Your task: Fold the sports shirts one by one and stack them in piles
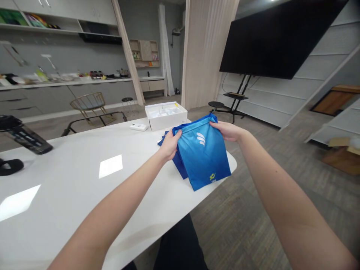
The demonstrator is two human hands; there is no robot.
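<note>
A blue drawstring bag (204,155) with a white swoosh mark and a small yellow logo hangs between my two hands over the table's right end. My left hand (170,144) pinches its upper left corner, thumb on the front. At the upper right corner, my right hand (226,131) grips the top edge, its fingertips partly hidden by the fabric. Darker blue fabric (180,165) shows behind the bag on the left; whether it is a separate piece I cannot tell.
On the white table (84,202) stand an open white box (165,122), a small white device (139,127) and, at the left, a dark bottle (25,135) beside a black strap-like loop (11,167). A chair (88,103) is beyond; a large screen (275,41) stands at the right.
</note>
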